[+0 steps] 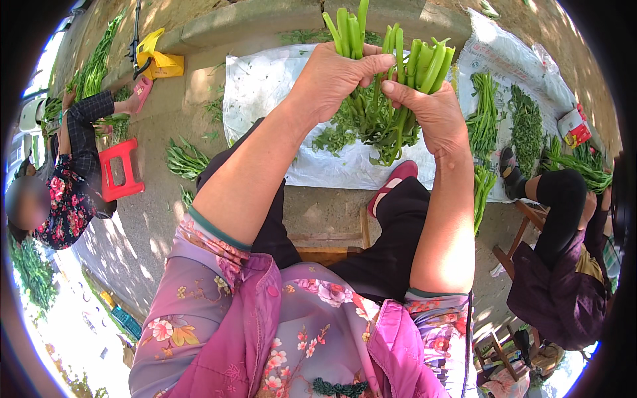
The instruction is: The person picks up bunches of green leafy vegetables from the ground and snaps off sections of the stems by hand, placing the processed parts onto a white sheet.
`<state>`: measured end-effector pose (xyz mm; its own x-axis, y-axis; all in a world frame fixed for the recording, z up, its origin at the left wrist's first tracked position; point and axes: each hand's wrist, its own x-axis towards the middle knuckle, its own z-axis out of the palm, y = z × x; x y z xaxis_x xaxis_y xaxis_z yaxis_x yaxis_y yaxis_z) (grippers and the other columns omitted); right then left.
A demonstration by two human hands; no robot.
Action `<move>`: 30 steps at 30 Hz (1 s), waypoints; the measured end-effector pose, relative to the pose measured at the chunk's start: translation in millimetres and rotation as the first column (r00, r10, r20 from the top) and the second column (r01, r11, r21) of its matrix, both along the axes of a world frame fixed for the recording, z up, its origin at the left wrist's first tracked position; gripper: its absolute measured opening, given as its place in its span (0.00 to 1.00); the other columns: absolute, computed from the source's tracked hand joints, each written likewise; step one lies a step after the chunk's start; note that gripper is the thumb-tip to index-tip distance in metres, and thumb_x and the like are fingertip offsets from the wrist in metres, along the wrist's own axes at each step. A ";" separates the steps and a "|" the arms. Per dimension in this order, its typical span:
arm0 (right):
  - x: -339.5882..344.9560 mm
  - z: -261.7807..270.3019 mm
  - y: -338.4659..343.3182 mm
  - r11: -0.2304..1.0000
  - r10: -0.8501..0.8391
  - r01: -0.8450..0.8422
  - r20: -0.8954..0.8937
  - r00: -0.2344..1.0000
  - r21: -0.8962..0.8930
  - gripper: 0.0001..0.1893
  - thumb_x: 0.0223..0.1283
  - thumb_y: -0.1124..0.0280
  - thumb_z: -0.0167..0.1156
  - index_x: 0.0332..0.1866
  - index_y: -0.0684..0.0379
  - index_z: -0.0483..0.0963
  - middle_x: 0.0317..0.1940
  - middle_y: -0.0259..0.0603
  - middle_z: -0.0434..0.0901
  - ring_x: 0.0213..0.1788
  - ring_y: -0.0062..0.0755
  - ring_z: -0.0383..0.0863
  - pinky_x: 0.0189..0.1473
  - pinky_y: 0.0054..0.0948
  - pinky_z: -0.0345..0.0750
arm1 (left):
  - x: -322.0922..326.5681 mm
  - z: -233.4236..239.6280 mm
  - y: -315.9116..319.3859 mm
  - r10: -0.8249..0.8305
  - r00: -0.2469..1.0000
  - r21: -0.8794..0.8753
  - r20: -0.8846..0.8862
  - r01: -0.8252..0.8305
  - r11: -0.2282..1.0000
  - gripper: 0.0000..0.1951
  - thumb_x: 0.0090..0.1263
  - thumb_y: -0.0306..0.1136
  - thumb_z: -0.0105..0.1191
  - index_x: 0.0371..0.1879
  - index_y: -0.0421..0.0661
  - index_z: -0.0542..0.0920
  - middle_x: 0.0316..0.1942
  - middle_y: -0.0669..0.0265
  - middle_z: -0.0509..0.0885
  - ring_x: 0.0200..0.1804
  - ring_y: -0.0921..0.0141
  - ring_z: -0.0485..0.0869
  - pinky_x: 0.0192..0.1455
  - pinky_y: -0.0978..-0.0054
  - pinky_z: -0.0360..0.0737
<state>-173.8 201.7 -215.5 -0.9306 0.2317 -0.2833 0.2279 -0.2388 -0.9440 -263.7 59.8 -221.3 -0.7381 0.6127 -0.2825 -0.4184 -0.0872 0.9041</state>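
Note:
My left hand [338, 74] grips a bunch of green leafy-vegetable stems [351, 32], cut ends up. Close beside it, my right hand [428, 112] holds a second bunch of thicker green stalks [428, 64]. The thumbs nearly meet between the two bunches. Leafy tops [388, 129] hang below the hands, and where one bunch ends and the other begins is unclear there. Under them a white woven plastic sheet [259, 89] lies on the ground with loose leaves [333, 139] on it.
Sorted green bundles [482, 117] and a leafy heap [525, 124] lie on the sheet at right, near a seated person [557, 293]. Another person [67, 199] sits at left by a red plastic stool [122, 169]. A yellow bag [166, 64] stands near the concrete kerb [239, 25].

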 end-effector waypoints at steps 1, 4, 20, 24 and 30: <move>-0.3 0.1 -1.5 1.000 0.000 0.000 -0.005 1.000 -0.002 0.12 0.48 0.74 0.69 0.40 0.62 0.79 0.30 0.31 0.81 0.29 0.18 0.74 0.33 0.21 0.72 | -0.2 -1.3 0.0 -0.003 1.000 0.001 0.003 0.003 1.000 0.11 0.60 0.34 0.64 0.35 0.39 0.82 0.25 0.72 0.79 0.27 0.79 0.69 0.32 0.82 0.65; 0.7 0.7 -1.7 0.999 0.009 -0.009 -0.010 1.000 0.035 0.13 0.47 0.73 0.70 0.39 0.62 0.79 0.29 0.31 0.80 0.29 0.19 0.74 0.33 0.21 0.72 | -2.2 -1.6 0.3 -0.035 0.999 -0.043 0.006 0.035 0.998 0.10 0.60 0.33 0.64 0.33 0.40 0.82 0.26 0.71 0.79 0.27 0.79 0.69 0.32 0.82 0.65; 2.5 3.2 2.5 1.000 -0.025 0.024 0.024 0.999 0.015 0.16 0.49 0.64 0.69 0.38 0.63 0.79 0.26 0.31 0.77 0.28 0.20 0.71 0.33 0.20 0.68 | -9.0 0.2 -5.9 -0.083 0.990 0.031 0.118 0.080 0.996 0.13 0.60 0.34 0.63 0.39 0.38 0.81 0.27 0.72 0.77 0.27 0.78 0.68 0.35 0.80 0.67; 2.2 2.6 0.1 1.000 0.013 -0.012 0.021 1.000 -0.022 0.15 0.50 0.64 0.68 0.40 0.62 0.78 0.27 0.31 0.77 0.28 0.19 0.71 0.32 0.20 0.67 | -7.1 9.5 -6.3 -0.106 0.985 0.074 0.136 0.096 0.993 0.12 0.59 0.34 0.65 0.36 0.39 0.81 0.22 0.72 0.75 0.25 0.78 0.68 0.36 0.79 0.67; 2.9 4.0 -2.0 0.996 0.004 -0.004 -0.004 1.000 -0.092 0.13 0.51 0.66 0.68 0.39 0.61 0.77 0.26 0.30 0.77 0.29 0.18 0.72 0.32 0.20 0.68 | -6.6 5.5 -3.7 -0.099 0.990 0.067 0.101 0.092 0.994 0.13 0.58 0.35 0.65 0.35 0.39 0.81 0.21 0.73 0.74 0.25 0.79 0.68 0.35 0.79 0.66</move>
<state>-170.9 199.7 -211.4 -0.9327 0.2009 -0.2994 0.2252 -0.3237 -0.9190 -270.3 56.1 -215.8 -0.6440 0.6975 -0.3144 -0.5192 -0.0966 0.8492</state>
